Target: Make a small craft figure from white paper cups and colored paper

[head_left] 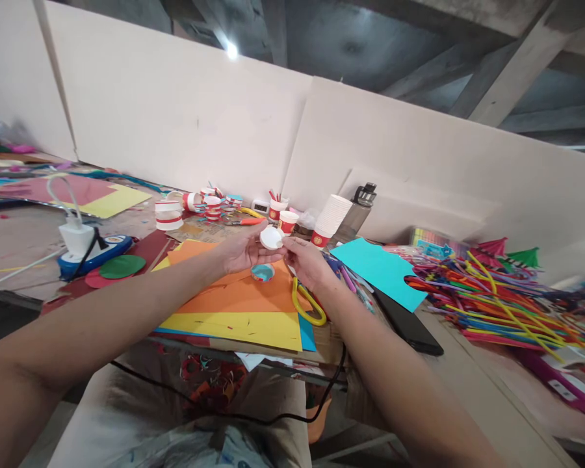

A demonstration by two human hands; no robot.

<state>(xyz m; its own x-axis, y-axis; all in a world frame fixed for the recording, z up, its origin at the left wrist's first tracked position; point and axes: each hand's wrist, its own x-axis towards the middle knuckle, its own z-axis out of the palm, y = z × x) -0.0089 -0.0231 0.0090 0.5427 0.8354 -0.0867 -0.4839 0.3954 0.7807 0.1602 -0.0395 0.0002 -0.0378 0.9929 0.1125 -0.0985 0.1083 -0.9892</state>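
Note:
Over the orange paper (pixel 238 296), a small white round piece (pixel 272 238), which looks like a cut-down paper cup, is held up between both hands. My left hand (pixel 244 252) has its fingers under and against its left side. My right hand (pixel 306 261) pinches its right edge between thumb and fingers. Just below, a shallow cup piece with a blue inside (pixel 262 273) lies on the orange sheet. Yellow scissors handles (pixel 310 311) rest beside my right wrist. A red and white paper cup (pixel 288 222) stands right behind the hands.
At the back are cut cups (pixel 168 216), a cup stack (pixel 333 214) and a bottle (pixel 358 209). A power strip (pixel 95 257) sits left. On the right lie blue paper (pixel 380 270), a black phone-like slab (pixel 409 325) and many pipe cleaners (pixel 492 299). A white wall stands behind.

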